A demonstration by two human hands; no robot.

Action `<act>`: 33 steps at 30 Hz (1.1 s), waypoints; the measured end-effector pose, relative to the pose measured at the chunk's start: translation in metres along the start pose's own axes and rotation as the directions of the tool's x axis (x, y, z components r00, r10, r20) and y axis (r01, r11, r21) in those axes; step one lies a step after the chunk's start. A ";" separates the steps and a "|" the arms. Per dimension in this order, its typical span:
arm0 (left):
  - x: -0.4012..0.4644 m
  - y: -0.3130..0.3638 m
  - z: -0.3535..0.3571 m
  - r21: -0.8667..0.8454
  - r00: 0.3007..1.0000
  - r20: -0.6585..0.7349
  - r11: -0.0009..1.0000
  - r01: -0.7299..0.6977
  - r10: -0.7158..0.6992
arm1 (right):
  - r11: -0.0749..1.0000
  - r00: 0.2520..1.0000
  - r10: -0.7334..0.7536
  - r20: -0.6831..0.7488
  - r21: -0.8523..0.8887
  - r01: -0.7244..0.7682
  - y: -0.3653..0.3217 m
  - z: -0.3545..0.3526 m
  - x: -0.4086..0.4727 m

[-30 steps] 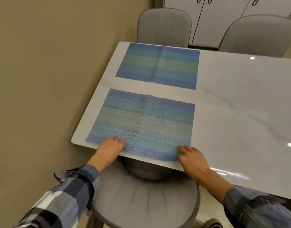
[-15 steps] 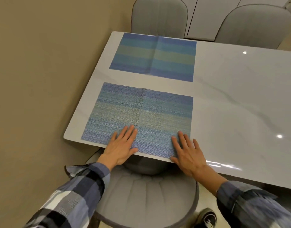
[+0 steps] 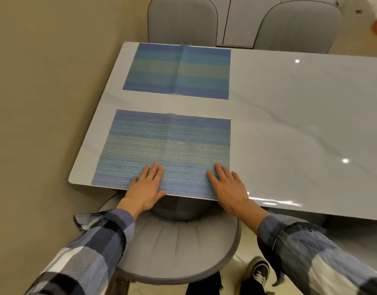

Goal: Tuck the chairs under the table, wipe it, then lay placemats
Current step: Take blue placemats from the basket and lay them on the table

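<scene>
both hands have slid forward since a second ago, from the near blue woven placemat's [image 3: 170,150] front edge onto its surface. left hand [image 3: 145,186] and right hand [image 3: 229,186] lie flat, fingers spread, pressing it to the glossy white marble-look table [image 3: 300,128] just before the far blue striped placemat [image 3: 177,70].

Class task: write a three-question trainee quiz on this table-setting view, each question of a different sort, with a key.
1. True or false: both hands lie flat on the near placemat.
2. How many placemats lie on the table? A one, B two, C three.
3. Fill in: the far placemat lies in front of a grey ____.

Key: 1 true, left hand and right hand press its near edge; 2 B; 3 chair.
</scene>
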State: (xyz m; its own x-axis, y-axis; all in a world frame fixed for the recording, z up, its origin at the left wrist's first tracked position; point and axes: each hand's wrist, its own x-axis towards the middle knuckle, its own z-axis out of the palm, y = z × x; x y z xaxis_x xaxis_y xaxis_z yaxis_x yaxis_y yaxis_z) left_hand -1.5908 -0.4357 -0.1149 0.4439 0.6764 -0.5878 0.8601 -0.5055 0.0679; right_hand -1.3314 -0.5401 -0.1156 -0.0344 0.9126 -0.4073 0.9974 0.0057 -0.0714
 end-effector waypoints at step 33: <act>-0.093 0.382 -0.126 -0.058 0.983 0.102 0.987 -0.151 0.156 | 0.917 0.952 0.284 -0.112 0.322 -0.235 0.222 -0.080 -0.273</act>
State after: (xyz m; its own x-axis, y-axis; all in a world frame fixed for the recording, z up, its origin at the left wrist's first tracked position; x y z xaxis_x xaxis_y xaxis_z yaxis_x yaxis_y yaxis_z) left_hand -1.2721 -0.6241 0.0670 0.5446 0.5312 -0.6490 0.7967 -0.5695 0.2024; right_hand -1.0951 -0.7556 0.0528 0.2573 0.9167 -0.3058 0.9024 -0.3411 -0.2634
